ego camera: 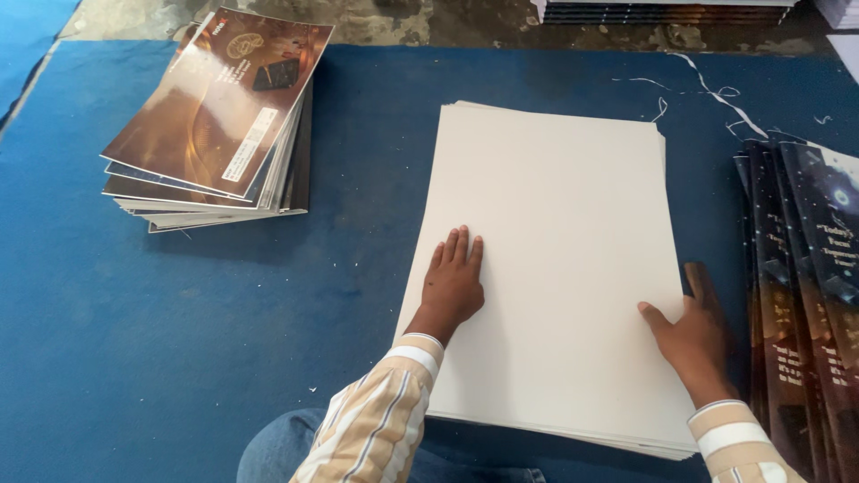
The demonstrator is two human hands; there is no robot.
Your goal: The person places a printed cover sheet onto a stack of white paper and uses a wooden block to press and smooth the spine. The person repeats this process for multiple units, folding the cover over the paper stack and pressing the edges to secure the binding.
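White paper stack (555, 259) lies centre on blue mat (179, 340), open room leftward, dark covers (805, 295) close right. Left hand (454, 284) flat, open on top; right hand (693, 335) grips right edge.

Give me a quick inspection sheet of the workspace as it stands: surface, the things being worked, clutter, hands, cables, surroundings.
Surface: blue cloth-covered surface, worn at the far edge.
Job's things: stack of blank white sheets lying flat at centre, edges roughly squared.
Clutter: pile of glossy brown-covered booklets far left, fanned unevenly; row of dark printed covers at right; thin white paper trimmings far right.
Hands: left hand flat on the top sheet, fingers spread; right hand at the stack's right edge, thumb on the paper, over a small brown object that I cannot identify.
Cables: nothing seen.
Surroundings: bare rough floor beyond the cloth; another stack of books at the top edge.
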